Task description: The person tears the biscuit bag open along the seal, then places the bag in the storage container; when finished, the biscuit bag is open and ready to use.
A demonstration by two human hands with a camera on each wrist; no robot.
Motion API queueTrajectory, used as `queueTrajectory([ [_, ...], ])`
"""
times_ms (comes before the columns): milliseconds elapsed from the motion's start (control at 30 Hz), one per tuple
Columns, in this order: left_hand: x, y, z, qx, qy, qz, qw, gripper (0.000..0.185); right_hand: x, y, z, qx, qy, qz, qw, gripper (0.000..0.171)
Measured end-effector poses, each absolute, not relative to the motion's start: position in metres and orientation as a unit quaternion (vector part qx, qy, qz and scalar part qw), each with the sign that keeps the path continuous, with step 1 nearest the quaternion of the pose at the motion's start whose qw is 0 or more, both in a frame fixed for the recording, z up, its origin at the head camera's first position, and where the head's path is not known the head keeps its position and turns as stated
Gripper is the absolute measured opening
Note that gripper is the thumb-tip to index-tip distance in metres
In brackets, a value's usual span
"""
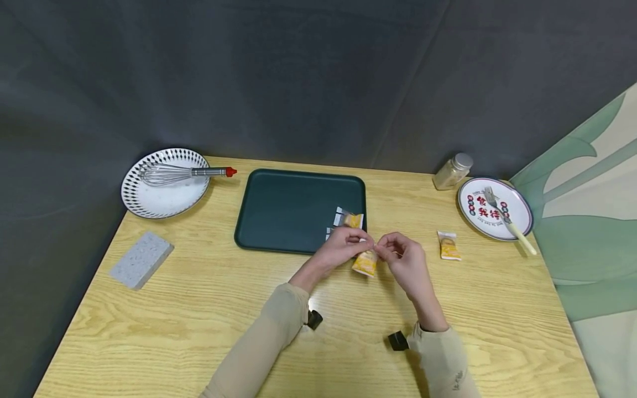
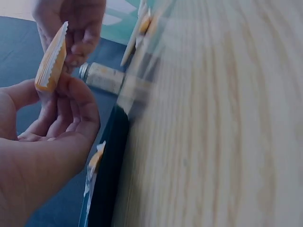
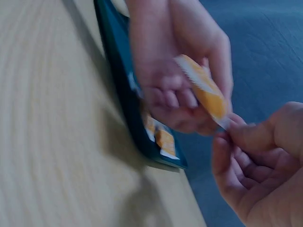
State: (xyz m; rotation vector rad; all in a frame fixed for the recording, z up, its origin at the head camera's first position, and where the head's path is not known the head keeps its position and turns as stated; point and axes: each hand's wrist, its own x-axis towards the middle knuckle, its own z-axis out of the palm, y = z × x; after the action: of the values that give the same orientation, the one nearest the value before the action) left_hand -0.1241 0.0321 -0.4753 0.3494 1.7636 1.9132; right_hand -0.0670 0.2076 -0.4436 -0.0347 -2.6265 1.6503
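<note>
We are seeing a tray (image 1: 278,213) lying at the middle of the table's (image 1: 199,309) far edge, with two snack packets (image 1: 348,222) sitting in its near right corner. A plate (image 1: 164,196) is resting at the far left corner, carrying a whisk (image 1: 174,174). A sponge (image 1: 141,260) is lying by the left edge, nearer than that plate. At the far right, a shaker jar (image 1: 452,171) is standing just left of a second plate (image 1: 492,207), which is bearing a fork (image 1: 505,221). Another packet (image 1: 449,246) is lying in front of that plate. Just before the tray's near right corner, both hands are holding one more packet (image 1: 365,262) above the table, the left hand (image 1: 340,249) on its left and the right hand (image 1: 405,260) on its right.
</note>
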Motion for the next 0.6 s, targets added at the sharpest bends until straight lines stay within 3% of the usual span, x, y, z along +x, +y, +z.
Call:
queueTrajectory([
  [267,-0.112,0.043,-0.474,0.025,0.585,0.76,0.284,0.02,-0.064,0.195,-0.451,-0.008,-0.838,0.539,0.086,0.009],
  [600,-0.111,0.046,-0.458,0.003,0.687,0.718,0.116,0.012,-0.068,0.18,-0.454,0.059,-0.83,0.51,0.217,0.009],
])
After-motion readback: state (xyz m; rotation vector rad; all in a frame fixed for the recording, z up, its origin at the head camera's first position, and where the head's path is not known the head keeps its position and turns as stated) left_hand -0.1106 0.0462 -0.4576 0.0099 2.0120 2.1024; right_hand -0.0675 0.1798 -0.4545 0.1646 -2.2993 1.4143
